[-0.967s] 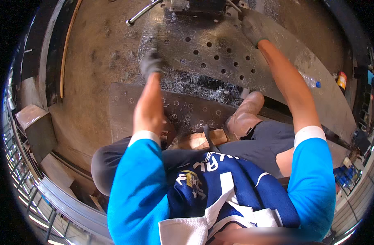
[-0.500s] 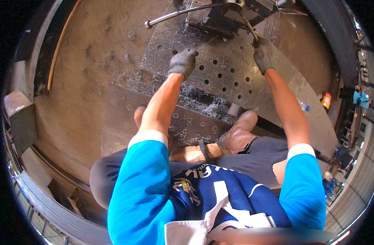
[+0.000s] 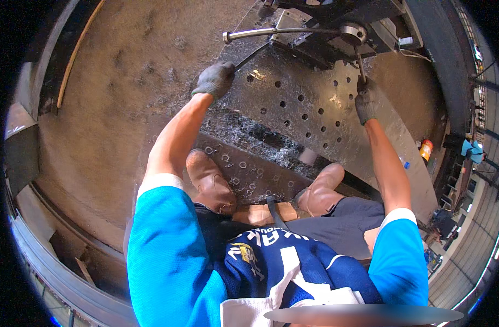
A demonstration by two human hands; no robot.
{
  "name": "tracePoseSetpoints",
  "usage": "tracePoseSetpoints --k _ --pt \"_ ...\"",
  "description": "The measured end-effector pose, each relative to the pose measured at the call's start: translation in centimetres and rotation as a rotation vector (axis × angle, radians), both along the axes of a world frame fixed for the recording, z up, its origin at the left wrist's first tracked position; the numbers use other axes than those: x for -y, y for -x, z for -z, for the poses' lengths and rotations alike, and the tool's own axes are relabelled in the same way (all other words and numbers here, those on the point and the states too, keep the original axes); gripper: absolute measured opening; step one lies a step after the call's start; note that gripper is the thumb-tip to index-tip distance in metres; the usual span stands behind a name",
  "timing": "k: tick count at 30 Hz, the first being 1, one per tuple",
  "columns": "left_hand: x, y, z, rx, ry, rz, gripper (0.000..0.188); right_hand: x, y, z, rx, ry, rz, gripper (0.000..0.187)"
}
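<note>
My left hand (image 3: 214, 80), in a grey glove, is closed round a thin dark rod (image 3: 253, 56). The rod's far end reaches toward the metal block (image 3: 287, 27) at the foot of a dark machine. My right hand (image 3: 365, 102), gloved too, grips a metal lever (image 3: 360, 62) that runs up to a round steel hub (image 3: 353, 34). From the same hub a longer lever (image 3: 249, 35) with a bright sleeve sticks out leftward. Beneath both hands lies a steel plate (image 3: 336, 117) with several round holes drilled through it.
Metal shavings (image 3: 249, 128) are heaped along a gap between the plate and a nearer dark plate (image 3: 244, 174), which bears several ring marks. My boots (image 3: 214, 180) rest on the nearer plate. An orange bottle (image 3: 425, 149) and a blue cap (image 3: 406, 164) are at the right.
My left hand has moved left, and the dark rod now shows beyond it. My right hand still grips the lever. The view has shifted, so the machine sits lower and farther right.
</note>
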State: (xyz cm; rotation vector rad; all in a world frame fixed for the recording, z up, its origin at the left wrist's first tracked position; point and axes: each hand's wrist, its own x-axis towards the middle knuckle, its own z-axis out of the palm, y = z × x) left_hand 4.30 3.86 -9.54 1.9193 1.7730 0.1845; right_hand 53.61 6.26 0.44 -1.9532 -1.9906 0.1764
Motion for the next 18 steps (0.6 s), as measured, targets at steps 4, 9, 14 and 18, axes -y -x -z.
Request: tracePoseSetpoints --k 4,9,14,18 --pt "-1.6 -0.1 -1.2 0.009 0.050 0.041 0.021 0.3 -0.4 -0.3 0.140 0.034 -0.037 0.024" --pt "-1.8 0.2 -1.7 0.086 0.121 -0.009 0.022 0.8 0.1 -0.6 0.026 0.101 0.137 0.029" --pt "-3.9 -1.6 -1.0 0.027 0.057 0.050 0.025 0.5 -1.1 0.9 0.063 -0.053 0.022 0.030" --pt "-9.4 -2.7 -0.6 0.214 0.033 -0.173 0.026 0.7 -2.6 2.2 -0.313 0.005 0.058 0.027"
